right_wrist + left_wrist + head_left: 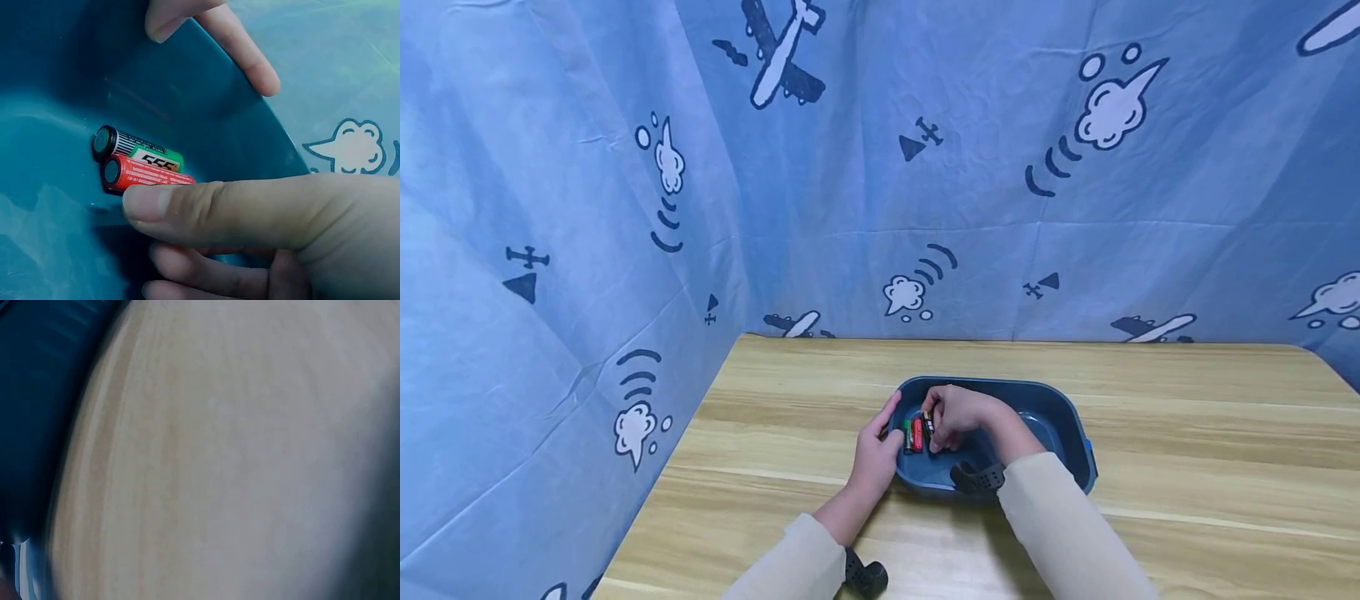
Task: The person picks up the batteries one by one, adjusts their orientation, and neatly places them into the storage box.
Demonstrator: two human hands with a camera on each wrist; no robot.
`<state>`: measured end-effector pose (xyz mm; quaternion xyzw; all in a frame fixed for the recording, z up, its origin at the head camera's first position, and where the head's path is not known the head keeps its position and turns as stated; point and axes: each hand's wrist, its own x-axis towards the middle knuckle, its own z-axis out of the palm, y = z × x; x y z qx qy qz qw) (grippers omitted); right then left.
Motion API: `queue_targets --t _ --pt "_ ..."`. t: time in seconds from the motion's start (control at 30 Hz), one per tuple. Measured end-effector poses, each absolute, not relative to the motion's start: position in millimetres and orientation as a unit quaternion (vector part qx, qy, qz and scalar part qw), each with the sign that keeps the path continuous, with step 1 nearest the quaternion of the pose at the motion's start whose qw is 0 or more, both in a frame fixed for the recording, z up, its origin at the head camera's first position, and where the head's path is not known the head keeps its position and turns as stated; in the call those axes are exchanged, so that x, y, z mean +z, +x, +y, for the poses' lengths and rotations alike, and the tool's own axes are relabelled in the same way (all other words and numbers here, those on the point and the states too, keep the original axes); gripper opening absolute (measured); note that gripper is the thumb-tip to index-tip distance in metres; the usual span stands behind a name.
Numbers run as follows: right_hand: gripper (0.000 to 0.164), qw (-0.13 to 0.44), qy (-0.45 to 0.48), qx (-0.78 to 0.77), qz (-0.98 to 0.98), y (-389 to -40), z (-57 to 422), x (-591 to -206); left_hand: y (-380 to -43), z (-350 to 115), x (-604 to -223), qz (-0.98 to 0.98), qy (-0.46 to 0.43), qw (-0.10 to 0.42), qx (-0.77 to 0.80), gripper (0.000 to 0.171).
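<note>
A dark blue plastic basin (pixel 1037 392) sits on the wooden table. My left hand (pixel 876 454) grips its left rim, thumb inside and fingers along the outer wall. Inside, at the left end, a green, white and black battery (pixel 140 149) and a red battery (pixel 150 173) lie side by side on the floor. My right hand (pixel 958 417) reaches into the basin and pinches a black battery (pixel 928 422) right beside the red one. In the right wrist view the thumb and curled fingers hide that black battery.
Wooden table top (pixel 1187 450) surrounds the basin. A blue cloth (pixel 865 167) printed with planes and clouds hangs behind and to the left. A blue clip (pixel 1091 450) sticks out at the basin's right end. Each wrist wears a black camera band (pixel 977 477).
</note>
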<state>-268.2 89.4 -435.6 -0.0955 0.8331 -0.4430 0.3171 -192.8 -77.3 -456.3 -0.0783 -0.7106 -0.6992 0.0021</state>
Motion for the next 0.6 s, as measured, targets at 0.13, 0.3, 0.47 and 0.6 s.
queue_targets --t 0.13,0.3,0.47,0.6 --pt "0.045 0.330 -0.090 -0.434 0.834 -268.0 89.0 -437.7 -193.2 -77.1 -456.4 -0.710 -0.079 0.005 -0.700 0.054" --pt "0.044 0.332 -0.086 -0.422 0.839 -267.4 89.3 -439.6 -192.5 -77.0 -454.9 -0.711 -0.074 0.002 -0.699 0.054" --pt "0.045 0.326 -0.091 -0.422 0.841 -266.9 88.6 -441.8 -192.1 -77.1 -454.1 -0.714 -0.075 0.004 -0.696 0.055" --pt "0.045 0.328 -0.090 -0.418 0.842 -266.8 88.7 -442.8 -191.6 -77.0 -454.7 -0.715 -0.075 0.004 -0.695 0.055"
